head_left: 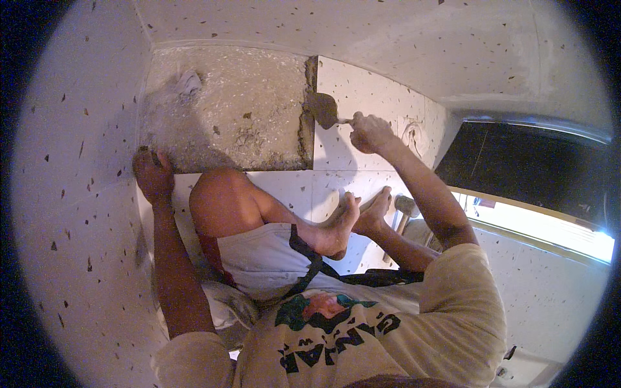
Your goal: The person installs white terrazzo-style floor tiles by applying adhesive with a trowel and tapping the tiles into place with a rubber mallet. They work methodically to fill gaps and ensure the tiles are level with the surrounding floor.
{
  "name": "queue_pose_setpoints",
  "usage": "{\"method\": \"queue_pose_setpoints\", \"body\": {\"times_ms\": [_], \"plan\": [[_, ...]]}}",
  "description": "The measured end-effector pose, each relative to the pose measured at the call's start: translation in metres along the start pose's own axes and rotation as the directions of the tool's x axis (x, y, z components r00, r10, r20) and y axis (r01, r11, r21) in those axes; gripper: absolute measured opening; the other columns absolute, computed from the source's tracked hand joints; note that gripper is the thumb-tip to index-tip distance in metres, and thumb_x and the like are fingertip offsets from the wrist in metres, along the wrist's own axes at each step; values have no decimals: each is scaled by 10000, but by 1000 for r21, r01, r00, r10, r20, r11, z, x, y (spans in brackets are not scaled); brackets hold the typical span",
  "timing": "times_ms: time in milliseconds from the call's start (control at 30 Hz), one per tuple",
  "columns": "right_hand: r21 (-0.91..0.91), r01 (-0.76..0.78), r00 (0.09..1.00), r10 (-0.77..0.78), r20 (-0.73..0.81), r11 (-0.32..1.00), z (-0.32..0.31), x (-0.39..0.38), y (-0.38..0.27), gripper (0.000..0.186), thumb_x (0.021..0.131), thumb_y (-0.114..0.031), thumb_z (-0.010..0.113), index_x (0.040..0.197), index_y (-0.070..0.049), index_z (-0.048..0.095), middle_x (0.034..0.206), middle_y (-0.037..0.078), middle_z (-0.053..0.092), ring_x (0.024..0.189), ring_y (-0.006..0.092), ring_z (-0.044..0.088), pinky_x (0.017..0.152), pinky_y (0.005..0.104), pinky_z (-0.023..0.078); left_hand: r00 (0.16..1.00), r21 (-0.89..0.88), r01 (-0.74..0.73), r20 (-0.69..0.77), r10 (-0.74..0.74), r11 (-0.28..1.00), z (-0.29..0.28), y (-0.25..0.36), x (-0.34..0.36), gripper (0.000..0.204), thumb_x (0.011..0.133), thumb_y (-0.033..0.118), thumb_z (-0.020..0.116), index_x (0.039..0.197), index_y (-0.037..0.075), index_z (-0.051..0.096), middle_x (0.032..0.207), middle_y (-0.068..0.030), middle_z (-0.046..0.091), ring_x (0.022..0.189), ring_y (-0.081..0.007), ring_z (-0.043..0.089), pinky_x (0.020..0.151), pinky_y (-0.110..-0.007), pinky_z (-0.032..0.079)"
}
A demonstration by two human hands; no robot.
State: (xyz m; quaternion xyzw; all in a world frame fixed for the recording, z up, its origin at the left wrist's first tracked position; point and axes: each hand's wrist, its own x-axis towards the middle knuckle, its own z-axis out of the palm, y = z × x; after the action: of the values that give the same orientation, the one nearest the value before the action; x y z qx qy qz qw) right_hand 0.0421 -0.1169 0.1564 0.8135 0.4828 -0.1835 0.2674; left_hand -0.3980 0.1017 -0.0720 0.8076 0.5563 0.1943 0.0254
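At mortar bed (pixel 239 116) | right hand (pixel 369 132) grips trowel (pixel 323 110) (mortar-caked) | left hand (pixel 152 174) braces wall

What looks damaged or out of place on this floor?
One tile is missing: a square patch of rough grey mortar bed lies bare among the speckled tiles. The right hand holds a trowel at its crumbled edge; the left hand rests at the patch's corner.
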Motion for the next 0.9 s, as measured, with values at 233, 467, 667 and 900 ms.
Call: {"method": "queue_pose_setpoints", "body": {"times_ms": [233, 467, 667, 900], "plan": [[129, -112, 993, 108, 41, 985, 33, -12, -25, 278, 871, -139, 547, 1080, 44, 545, 924, 263, 697, 912, 408, 702, 830, 502, 561, 1000, -19, 5, -2, -5, 1000, -3, 1, 0, 446, 934, 302, 563, 1168, -73, 625, 1231, -290, 612, 1185, -463, 549, 1066, -507, 411], [87, -90, 996, 88, 30, 992, 10, -16, -24, 253, 880, -140, 548, 1051, 43, 583, 946, 264, 698, 900, 385, 711, 814, 482, 568, 999, 20, -41, -9, 41, 999, 5, -10, -2, 460, 949, 322, 553, 1175, -73, 621, 1240, -284, 610, 1193, -457, 545, 1069, -501, 408], [244, -108, 994, 101, 41, 964, -6, -41, -18, 280, 866, -154, 579, 1059, 48, 563, 925, 274, 687, 878, 424, 692, 790, 510, 557, 999, 22, -33, -10, 33, 999, 2, -3, 0, 449, 956, 306, 544, 1184, -74, 618, 1243, -282, 611, 1201, -456, 541, 1074, -497, 404], [328, 65, 993, -29, -114, 942, 72, -32, -14, 326, 874, -184, 572, 1137, 8, 564, 1155, 271, 533, 920, 451, 640, 838, 523, 530, 998, -36, -62, -24, 61, 997, 0, -8, 0, 443, 956, 296, 539, 1179, -78, 617, 1245, -284, 610, 1194, -461, 540, 1068, -496, 406]]}}
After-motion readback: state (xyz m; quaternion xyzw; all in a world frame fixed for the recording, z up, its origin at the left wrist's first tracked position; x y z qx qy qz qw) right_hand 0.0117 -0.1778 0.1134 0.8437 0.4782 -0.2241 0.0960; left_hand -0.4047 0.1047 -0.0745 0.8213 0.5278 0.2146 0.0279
